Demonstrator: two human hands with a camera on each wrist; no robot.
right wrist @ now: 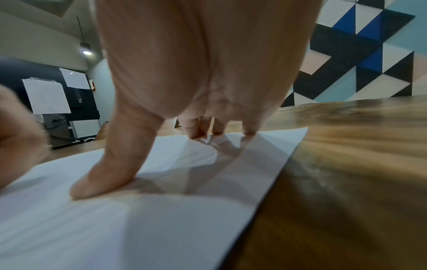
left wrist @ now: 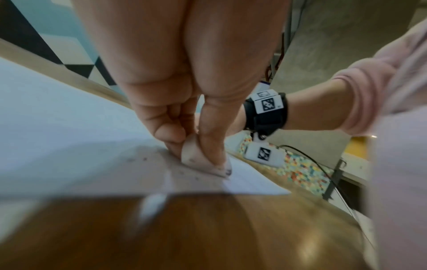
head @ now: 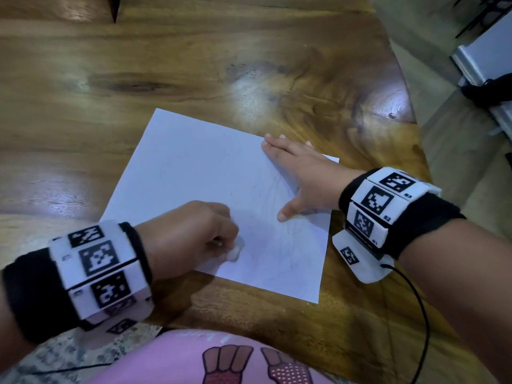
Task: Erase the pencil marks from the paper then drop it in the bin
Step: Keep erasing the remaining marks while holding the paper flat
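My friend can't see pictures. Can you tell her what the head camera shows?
A left hand rubs a white eraser on a sheet of paper while the right hand presses flat on it. The paper lies on a wooden table.

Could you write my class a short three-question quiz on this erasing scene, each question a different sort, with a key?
1. True or false: the right hand lies flat on the paper.
2. What does the left hand pinch? A) a pencil B) an eraser C) a ruler
3. Fill in: the paper lies on a wooden ____.

Key: 1 true; 2 B; 3 table.
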